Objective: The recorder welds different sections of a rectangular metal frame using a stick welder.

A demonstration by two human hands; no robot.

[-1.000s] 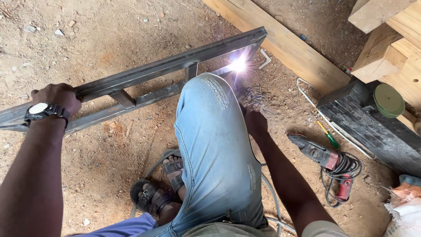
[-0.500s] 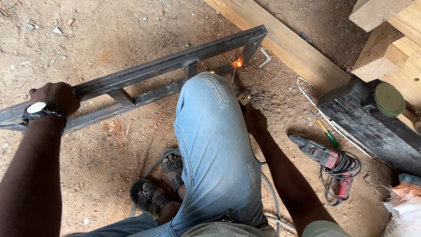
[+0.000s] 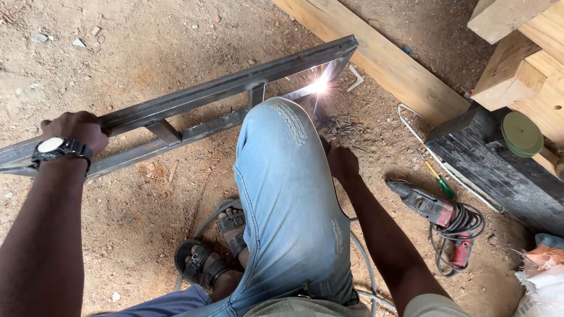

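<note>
Left hand (image 3: 75, 130), left of frame, clamped around steel frame (image 3: 194, 111); hold it steady. Right hand (image 3: 342, 162) half hidden behind knee (image 3: 282, 135), grip cannot tell; hold weld arc (image 3: 319, 86), upper centre, on joint. Spent rods (image 3: 342, 125), drill (image 3: 437, 212), screwdriver (image 3: 439, 181) lie right; cable (image 3: 364, 264) beneath leg may snag.

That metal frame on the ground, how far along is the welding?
The metal frame already has cross-pieces set between its long rails. In hand: the left hand steadies the frame while the right hand welds at the bright arc near the far end. Which joints remain cannot be told.
</note>
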